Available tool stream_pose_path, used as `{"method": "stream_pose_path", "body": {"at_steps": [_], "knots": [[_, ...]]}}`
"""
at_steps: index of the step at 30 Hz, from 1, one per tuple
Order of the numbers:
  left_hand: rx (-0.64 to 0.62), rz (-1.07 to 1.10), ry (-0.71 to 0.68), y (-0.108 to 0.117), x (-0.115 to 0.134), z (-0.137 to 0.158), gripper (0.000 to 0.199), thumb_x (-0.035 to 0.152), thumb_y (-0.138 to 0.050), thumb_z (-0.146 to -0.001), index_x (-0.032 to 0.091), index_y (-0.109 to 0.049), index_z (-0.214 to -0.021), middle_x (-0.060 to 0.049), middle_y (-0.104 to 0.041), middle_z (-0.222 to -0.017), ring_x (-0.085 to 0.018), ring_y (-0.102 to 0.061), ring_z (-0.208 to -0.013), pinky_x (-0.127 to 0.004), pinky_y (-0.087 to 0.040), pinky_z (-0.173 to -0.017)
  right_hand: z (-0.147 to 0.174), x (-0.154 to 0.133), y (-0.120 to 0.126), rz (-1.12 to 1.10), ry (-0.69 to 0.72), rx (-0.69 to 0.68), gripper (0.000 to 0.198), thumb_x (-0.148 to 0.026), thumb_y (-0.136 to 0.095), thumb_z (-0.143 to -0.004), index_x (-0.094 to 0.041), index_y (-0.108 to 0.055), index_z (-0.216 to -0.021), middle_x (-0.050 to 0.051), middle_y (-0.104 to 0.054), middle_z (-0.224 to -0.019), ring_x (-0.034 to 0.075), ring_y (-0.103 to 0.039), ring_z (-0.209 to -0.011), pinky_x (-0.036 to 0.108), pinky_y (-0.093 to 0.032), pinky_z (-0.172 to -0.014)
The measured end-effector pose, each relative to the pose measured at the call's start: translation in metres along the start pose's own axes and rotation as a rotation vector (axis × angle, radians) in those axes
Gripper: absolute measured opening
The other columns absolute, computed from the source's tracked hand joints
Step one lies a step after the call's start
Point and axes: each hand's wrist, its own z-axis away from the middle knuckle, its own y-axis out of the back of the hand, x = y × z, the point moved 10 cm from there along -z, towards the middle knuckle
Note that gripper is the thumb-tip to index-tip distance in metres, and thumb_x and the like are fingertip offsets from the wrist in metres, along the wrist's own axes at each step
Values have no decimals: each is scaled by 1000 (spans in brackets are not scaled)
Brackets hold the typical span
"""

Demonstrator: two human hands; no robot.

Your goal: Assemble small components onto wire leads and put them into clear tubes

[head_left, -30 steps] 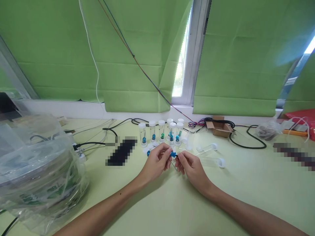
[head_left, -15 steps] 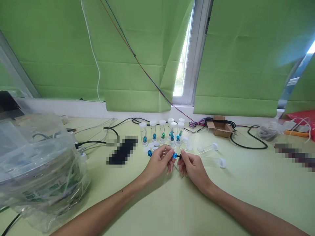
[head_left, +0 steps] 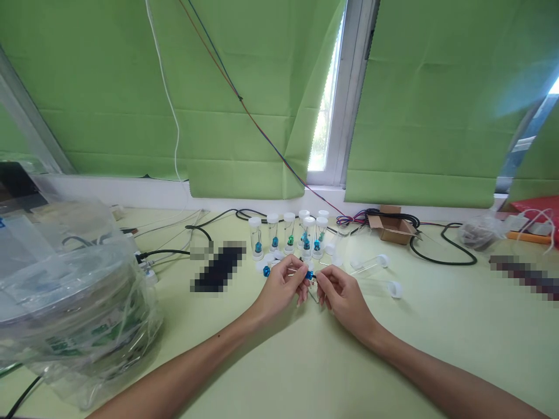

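My left hand (head_left: 283, 284) pinches a small blue metallic part (head_left: 310, 275) between thumb and fingers. A thin metal rod shows beside it. From the other side my right hand (head_left: 343, 291) closes its fingertips on a small black piece (head_left: 315, 277) that meets the blue part; the fingers cover most of it. Another blue part (head_left: 266, 271) lies by the left knuckles, near some white round caps (head_left: 275, 256). Below the hands, a thin bent metal rod (head_left: 313, 297) shows on the table.
Several clear tubes (head_left: 273, 233) with white caps stand behind the hands, holding blue or green parts. Two more tubes (head_left: 371, 286) lie at the right. A small cardboard box (head_left: 393, 230), black cables (head_left: 454, 256) and a plastic-wrapped bundle (head_left: 78, 314) are around the table.
My right fingertips have moved slightly left, closer to the blue part, and less of the black piece shows. My left hand keeps its hold.
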Motion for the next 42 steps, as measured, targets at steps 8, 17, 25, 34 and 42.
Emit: {"method": "stream_pose_path", "body": {"at_steps": [8,17,25,34,42], "knots": [[-74,-22,-3,-10,3,3,27,44,-55,-89,19,-47,-83,2,-56,-65,-10,-55,-50,-22,-42,-45,0,12,2,89,-63,14,52,-56,-39,-95,-19,-53,-61,-3,-47,-40,11,-44,-37,24,-38,-46],[-7,0,4,-4,1,0,28,45,-58,-87,19,-48,-82,2,-58,-68,-10,-55,-49,-22,-43,-43,2,3,10,52,-24,109,42,-52,-38,-96,-19,-55,-75,-1,-56,-61,10,-50,-43,23,-40,-44],[20,20,-10,4,-1,-4,28,44,-58,-87,18,-49,-82,1,-58,-66,-10,-55,-47,-22,-43,-43,5,-7,2,79,53,47,23,-42,-54,-91,-20,-56,-99,2,-62,-84,12,-58,-56,25,-47,-53],[-36,-15,-17,-3,2,0,24,40,-59,-87,18,-50,-82,2,-56,-65,-10,-55,-49,-23,-44,-45,0,0,-1,111,17,-4,35,-46,-44,-96,-20,-51,-73,-4,-50,-55,10,-49,-45,23,-42,-47],[-110,-39,-30,-12,6,2,23,40,-56,-89,18,-50,-84,1,-59,-67,-12,-57,-52,-25,-46,-47,2,19,2,139,-85,36,53,-57,-39,-94,-19,-53,-60,-4,-46,-38,11,-43,-32,22,-36,-38]]}}
